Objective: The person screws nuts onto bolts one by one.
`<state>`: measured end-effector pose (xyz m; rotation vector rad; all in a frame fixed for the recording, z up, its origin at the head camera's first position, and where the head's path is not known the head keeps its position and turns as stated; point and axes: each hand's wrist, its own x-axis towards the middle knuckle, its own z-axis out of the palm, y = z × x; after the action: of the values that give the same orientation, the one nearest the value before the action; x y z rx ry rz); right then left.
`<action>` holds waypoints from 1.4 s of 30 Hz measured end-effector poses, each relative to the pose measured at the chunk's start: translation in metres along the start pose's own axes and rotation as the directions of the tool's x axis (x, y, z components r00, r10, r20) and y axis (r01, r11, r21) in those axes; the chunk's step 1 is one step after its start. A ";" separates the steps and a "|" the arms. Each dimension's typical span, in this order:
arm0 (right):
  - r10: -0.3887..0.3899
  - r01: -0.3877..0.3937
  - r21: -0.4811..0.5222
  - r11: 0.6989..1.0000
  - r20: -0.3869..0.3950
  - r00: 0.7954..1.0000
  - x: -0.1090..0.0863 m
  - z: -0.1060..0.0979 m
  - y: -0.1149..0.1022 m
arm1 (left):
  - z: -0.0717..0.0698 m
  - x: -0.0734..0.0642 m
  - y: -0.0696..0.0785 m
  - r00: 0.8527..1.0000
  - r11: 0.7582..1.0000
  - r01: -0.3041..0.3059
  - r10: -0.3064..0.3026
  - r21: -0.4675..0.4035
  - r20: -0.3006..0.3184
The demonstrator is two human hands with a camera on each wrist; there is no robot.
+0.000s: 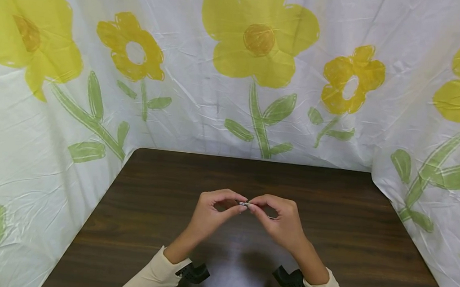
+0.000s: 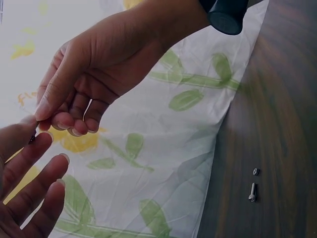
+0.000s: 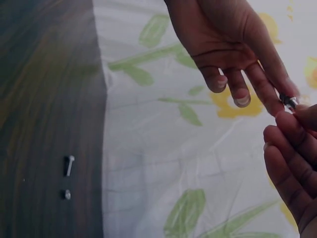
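Note:
Above the middle of the table, my left hand (image 1: 210, 210) and right hand (image 1: 282, 217) meet at the fingertips. Between thumb and index finger, each pinches a small silvery and dark metal fastener (image 1: 243, 203). The fingertips cover most of the fastener (image 3: 288, 101), so its exact shape cannot be made out. My right hand's other fingers are loosely bent in the left wrist view. On the tabletop lie a loose socket-head bolt (image 2: 252, 192) and a nut (image 2: 256, 171), a short distance apart; neither is touched by a hand.
The dark wood table (image 1: 163, 170) has a white curtain (image 1: 183, 113) with yellow flowers hanging behind it and along both sides. A black wrist camera (image 1: 195, 273) sits at the left sleeve, another camera (image 1: 287, 278) at the right.

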<state>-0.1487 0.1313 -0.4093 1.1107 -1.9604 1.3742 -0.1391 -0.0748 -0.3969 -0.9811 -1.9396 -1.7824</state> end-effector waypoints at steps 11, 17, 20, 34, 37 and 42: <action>0.010 -0.010 -0.005 1.000 0.015 1.000 0.001 0.003 0.006 | -0.002 -0.004 -0.007 0.995 0.996 0.085 -0.087 -0.034 -0.049; 0.072 -0.070 -0.027 0.997 0.049 0.996 0.000 0.010 0.012 | -0.010 -0.006 -0.015 0.994 0.996 0.089 -0.090 -0.017 -0.060; 0.110 -0.108 -0.030 0.994 0.083 0.990 -0.001 0.018 0.017 | -0.017 -0.011 -0.023 0.994 0.995 0.097 -0.097 0.004 -0.052; 0.265 -0.227 -0.174 0.958 0.240 0.934 -0.012 0.050 0.043 | -0.042 -0.042 -0.074 0.965 0.955 0.255 -0.262 0.150 0.029; 0.291 -0.239 -0.208 0.949 0.273 0.917 -0.016 0.059 0.049 | -0.048 -0.048 -0.082 0.958 0.944 0.267 -0.281 0.192 0.052; 0.345 -0.255 -0.288 0.923 0.326 0.880 -0.019 0.071 0.055 | -0.055 -0.054 -0.094 0.941 0.922 0.287 -0.322 0.261 0.102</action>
<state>-0.1809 0.0810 -0.4788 1.0380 -2.5907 1.0857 -0.1756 -0.1406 -0.4929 -0.7744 -2.4482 -1.6053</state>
